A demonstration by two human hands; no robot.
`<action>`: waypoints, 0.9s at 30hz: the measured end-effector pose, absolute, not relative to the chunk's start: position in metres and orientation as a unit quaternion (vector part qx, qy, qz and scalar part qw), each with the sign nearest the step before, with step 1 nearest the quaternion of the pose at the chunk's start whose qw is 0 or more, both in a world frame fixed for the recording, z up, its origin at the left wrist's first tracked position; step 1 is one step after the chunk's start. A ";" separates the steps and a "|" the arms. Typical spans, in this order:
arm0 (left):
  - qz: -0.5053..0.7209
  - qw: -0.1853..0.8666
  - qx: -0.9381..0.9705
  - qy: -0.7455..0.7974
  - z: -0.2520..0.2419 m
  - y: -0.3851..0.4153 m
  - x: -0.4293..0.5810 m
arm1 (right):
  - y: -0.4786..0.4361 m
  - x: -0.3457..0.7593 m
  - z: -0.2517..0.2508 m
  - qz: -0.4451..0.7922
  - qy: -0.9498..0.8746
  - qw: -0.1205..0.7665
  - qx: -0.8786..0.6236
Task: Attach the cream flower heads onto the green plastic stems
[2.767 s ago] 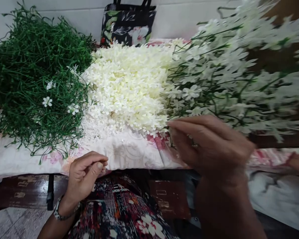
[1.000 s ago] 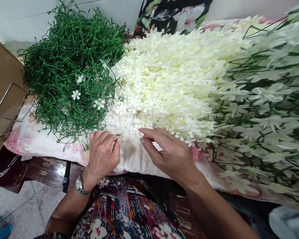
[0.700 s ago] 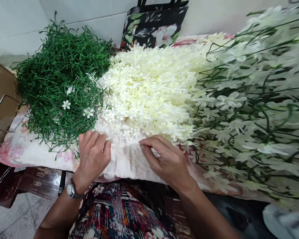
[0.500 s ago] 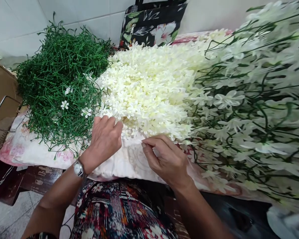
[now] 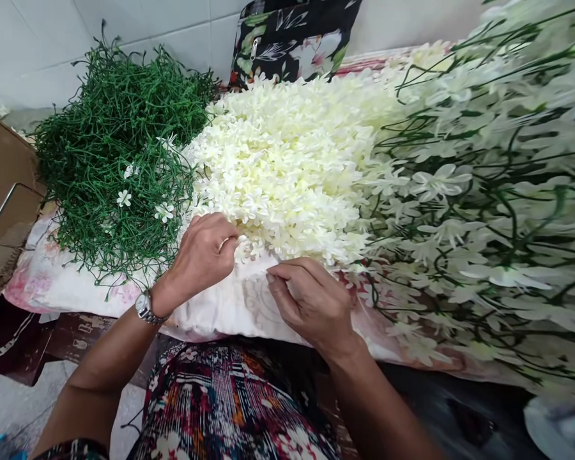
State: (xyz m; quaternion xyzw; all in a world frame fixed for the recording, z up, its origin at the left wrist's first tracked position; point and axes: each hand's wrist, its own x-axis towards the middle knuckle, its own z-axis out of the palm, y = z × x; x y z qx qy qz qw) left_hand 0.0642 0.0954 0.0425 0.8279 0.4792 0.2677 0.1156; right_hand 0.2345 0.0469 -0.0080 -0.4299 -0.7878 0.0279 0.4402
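My left hand, with a ring and a wristwatch, is curled closed at the front edge of a heap of white artificial flower heads. Its fingertips point down and are hidden, so what they grip cannot be made out. To its right, my right hand pinches thumb and forefinger together above the pale cloth. Something tiny and whitish shows at those fingertips, too small to name. The two hands are apart. Left of them lies a tangled pile of green plastic stems, with a few white flowers on it.
Long-stemmed white artificial flowers fill the right side, close to my right arm. A cardboard box with a metal wire handle stands at the left edge. Behind the heap, a black floral bag sits against the tiled wall.
My left hand has turned slightly, so the ring now shows. My right hand has shifted a little left, still pinched. The view has moved slightly.
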 end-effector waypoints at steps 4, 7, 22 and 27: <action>0.345 0.258 0.767 0.475 0.050 0.088 0.061 | 0.046 0.234 -0.009 0.045 -0.783 0.448 -0.429; 0.381 0.366 0.705 0.473 0.053 0.079 0.059 | 0.046 0.234 -0.007 0.065 -0.774 0.460 -0.430; 0.504 0.594 0.389 0.491 0.033 0.037 0.065 | 0.024 0.212 0.024 0.272 -0.734 0.466 -0.412; 0.513 0.605 0.369 0.485 0.027 0.029 0.066 | 0.025 0.206 0.026 0.265 -0.729 0.455 -0.437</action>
